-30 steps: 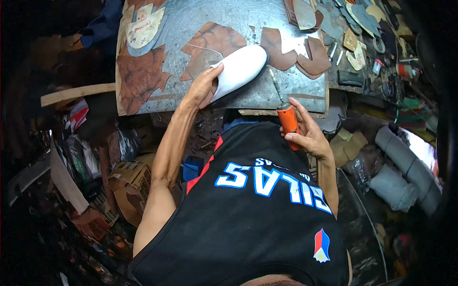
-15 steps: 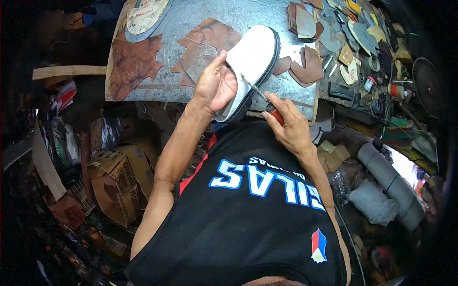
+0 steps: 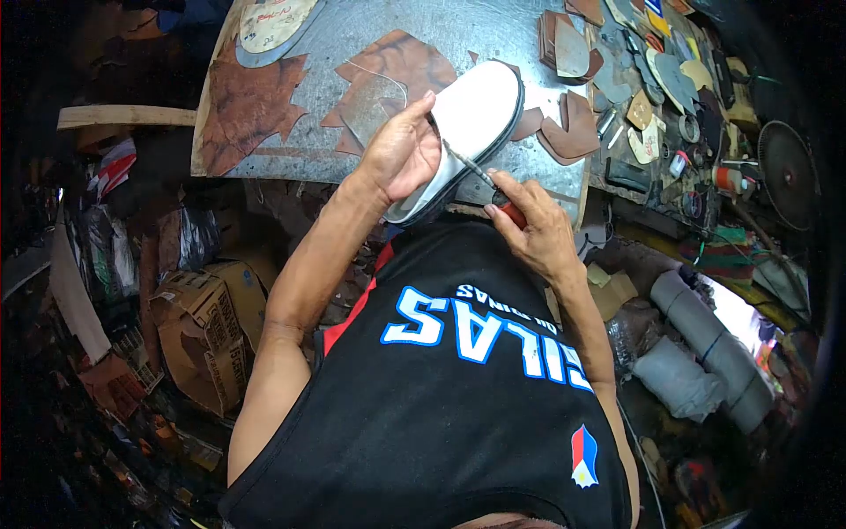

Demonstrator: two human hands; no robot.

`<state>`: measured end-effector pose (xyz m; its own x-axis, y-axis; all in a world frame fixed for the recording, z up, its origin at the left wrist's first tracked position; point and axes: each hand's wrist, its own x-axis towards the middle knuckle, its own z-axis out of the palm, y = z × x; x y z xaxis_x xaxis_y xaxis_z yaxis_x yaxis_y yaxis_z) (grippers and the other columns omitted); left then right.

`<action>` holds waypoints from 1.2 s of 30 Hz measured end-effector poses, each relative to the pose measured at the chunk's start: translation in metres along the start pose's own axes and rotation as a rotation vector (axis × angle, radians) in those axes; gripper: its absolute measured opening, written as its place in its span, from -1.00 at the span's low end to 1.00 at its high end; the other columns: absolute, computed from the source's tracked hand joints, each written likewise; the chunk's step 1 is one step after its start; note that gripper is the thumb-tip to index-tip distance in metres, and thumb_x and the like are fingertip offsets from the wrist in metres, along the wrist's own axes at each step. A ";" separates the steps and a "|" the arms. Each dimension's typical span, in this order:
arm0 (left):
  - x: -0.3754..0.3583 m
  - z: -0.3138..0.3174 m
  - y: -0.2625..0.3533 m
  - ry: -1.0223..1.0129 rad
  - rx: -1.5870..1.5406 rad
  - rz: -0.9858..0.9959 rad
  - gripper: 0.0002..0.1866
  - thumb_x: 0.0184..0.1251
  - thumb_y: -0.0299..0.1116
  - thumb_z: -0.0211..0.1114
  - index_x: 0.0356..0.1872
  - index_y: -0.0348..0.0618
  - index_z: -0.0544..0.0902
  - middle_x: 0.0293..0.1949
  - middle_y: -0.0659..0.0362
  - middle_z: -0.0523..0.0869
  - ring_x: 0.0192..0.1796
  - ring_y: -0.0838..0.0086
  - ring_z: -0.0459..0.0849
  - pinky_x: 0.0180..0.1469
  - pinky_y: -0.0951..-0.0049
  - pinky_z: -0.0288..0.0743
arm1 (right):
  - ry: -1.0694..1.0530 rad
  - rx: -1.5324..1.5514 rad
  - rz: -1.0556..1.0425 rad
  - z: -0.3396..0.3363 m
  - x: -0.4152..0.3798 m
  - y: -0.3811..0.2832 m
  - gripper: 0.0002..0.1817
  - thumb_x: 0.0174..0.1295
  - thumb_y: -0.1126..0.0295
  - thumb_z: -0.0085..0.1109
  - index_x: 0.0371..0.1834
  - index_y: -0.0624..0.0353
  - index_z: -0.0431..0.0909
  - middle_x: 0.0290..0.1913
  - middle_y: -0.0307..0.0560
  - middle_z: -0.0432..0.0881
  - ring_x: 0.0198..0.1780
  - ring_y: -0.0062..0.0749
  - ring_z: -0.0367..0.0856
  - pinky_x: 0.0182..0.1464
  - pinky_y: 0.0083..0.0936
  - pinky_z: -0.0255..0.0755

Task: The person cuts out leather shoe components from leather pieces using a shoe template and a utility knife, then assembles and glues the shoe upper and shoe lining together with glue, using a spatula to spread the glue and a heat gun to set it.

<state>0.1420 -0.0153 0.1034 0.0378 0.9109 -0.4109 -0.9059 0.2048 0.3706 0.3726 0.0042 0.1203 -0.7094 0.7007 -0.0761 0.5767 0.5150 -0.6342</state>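
A sandal sole (image 3: 480, 110) with a white top and dark layered edge is held at a slant over the front of the metal-topped table. My left hand (image 3: 407, 154) grips it along its left side, thumb pointing up and palm turned toward the sole, the other fingers partly hidden behind it. In my right hand (image 3: 536, 220) is a red-handled awl (image 3: 474, 167), its slim metal shaft lying across the narrow middle of the sole. The awl's tip reaches the sole's left edge, close to my left fingers.
Brown leather pieces (image 3: 256, 110) lie on the metal-topped table (image 3: 344, 31), with a stack of cut pieces (image 3: 564, 48) at the back right. Patterns and small tools crowd the right side, near a round fan (image 3: 787, 167). Below left stands a cardboard box (image 3: 207, 335).
The awl's tip has slid from the white face to the sole's left edge. The sole sits slightly lower and farther right in view; both hands keep their hold.
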 end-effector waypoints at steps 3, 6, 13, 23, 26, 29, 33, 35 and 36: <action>0.001 -0.006 0.005 -0.014 0.016 -0.011 -0.52 0.62 -0.18 -0.09 0.28 -0.42 0.37 0.24 -0.06 0.55 0.31 0.27 0.53 0.42 0.23 0.33 | 0.016 0.020 -0.001 0.001 0.001 -0.003 -0.49 0.27 0.21 0.28 0.31 -0.18 0.47 -0.34 -0.05 0.51 -0.31 -0.14 0.64 -0.28 -0.21 0.53; -0.002 -0.013 0.018 0.011 0.113 -0.014 -0.52 0.61 -0.18 -0.07 0.26 -0.43 0.38 0.22 -0.07 0.56 0.29 0.28 0.54 0.40 0.27 0.35 | 0.094 0.081 -0.048 0.003 -0.003 0.001 -0.50 0.27 0.25 0.28 0.30 -0.10 0.48 -0.34 -0.03 0.53 -0.32 -0.20 0.64 -0.26 -0.26 0.53; 0.010 -0.058 0.034 0.247 1.300 -0.024 -0.53 0.50 -0.11 0.13 0.09 -0.40 0.58 -0.06 -0.05 0.71 0.01 0.36 0.65 0.07 0.35 0.47 | 0.111 0.396 0.251 0.021 -0.018 0.014 -0.61 0.28 0.33 0.26 0.12 0.24 0.50 -0.16 0.09 0.63 -0.23 -0.24 0.63 -0.09 -0.37 0.50; -0.013 0.006 -0.026 -0.079 0.955 0.292 -0.62 0.49 -0.30 0.21 0.17 -0.37 0.58 -0.08 0.00 0.76 -0.05 0.41 0.74 0.04 0.46 0.61 | 0.234 0.373 0.097 0.026 -0.013 -0.001 -0.59 0.28 0.32 0.23 0.15 0.23 0.48 -0.04 0.18 0.65 -0.07 -0.04 0.67 0.03 -0.29 0.51; -0.008 0.015 -0.033 -0.120 0.598 0.181 -0.63 0.54 -0.26 0.14 0.12 -0.39 0.58 -0.13 0.01 0.75 -0.10 0.44 0.74 -0.01 0.48 0.63 | 0.232 0.387 0.122 0.024 -0.015 -0.004 -0.59 0.28 0.32 0.23 0.15 0.23 0.48 -0.06 0.16 0.65 -0.10 -0.05 0.67 0.01 -0.30 0.51; -0.008 0.008 -0.038 -0.078 0.627 0.199 -0.68 0.56 -0.25 0.09 -0.03 -0.35 0.63 -0.21 0.09 0.75 -0.19 0.49 0.74 -0.11 0.52 0.62 | 0.221 0.370 0.119 0.028 -0.020 -0.006 -0.59 0.27 0.35 0.25 0.15 0.24 0.48 -0.11 0.12 0.64 -0.19 -0.12 0.64 -0.07 -0.31 0.50; -0.013 0.004 -0.043 -0.047 0.817 0.412 -0.68 0.55 -0.27 0.08 -0.17 -0.32 0.69 -0.31 0.12 0.76 -0.23 0.50 0.72 -0.08 0.47 0.59 | 0.181 0.414 0.157 0.030 -0.030 -0.003 -0.59 0.25 0.36 0.27 0.14 0.23 0.49 -0.19 0.08 0.64 -0.27 -0.24 0.61 -0.12 -0.38 0.48; -0.016 -0.004 -0.031 -0.020 0.938 0.557 -0.76 0.48 -0.35 0.12 -0.23 -0.27 0.71 -0.32 0.11 0.76 -0.27 0.49 0.69 -0.09 0.45 0.57 | 0.145 0.410 0.154 0.028 -0.036 -0.002 -0.59 0.25 0.37 0.27 0.14 0.22 0.50 -0.19 0.09 0.64 -0.26 -0.23 0.60 -0.12 -0.37 0.48; -0.018 -0.005 0.005 0.019 1.183 0.757 -0.84 0.37 -0.45 0.16 -0.31 -0.24 0.70 -0.36 0.11 0.73 -0.28 0.43 0.67 -0.10 0.42 0.57 | 0.102 0.420 0.159 0.029 -0.040 0.000 -0.60 0.26 0.37 0.26 0.14 0.22 0.50 -0.23 0.03 0.63 -0.30 -0.29 0.59 -0.15 -0.40 0.48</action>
<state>0.1351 -0.0329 0.1087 -0.3071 0.9318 0.1934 0.1828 -0.1417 0.9729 0.3895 -0.0383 0.1015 -0.5694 0.8109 -0.1349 0.4460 0.1669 -0.8794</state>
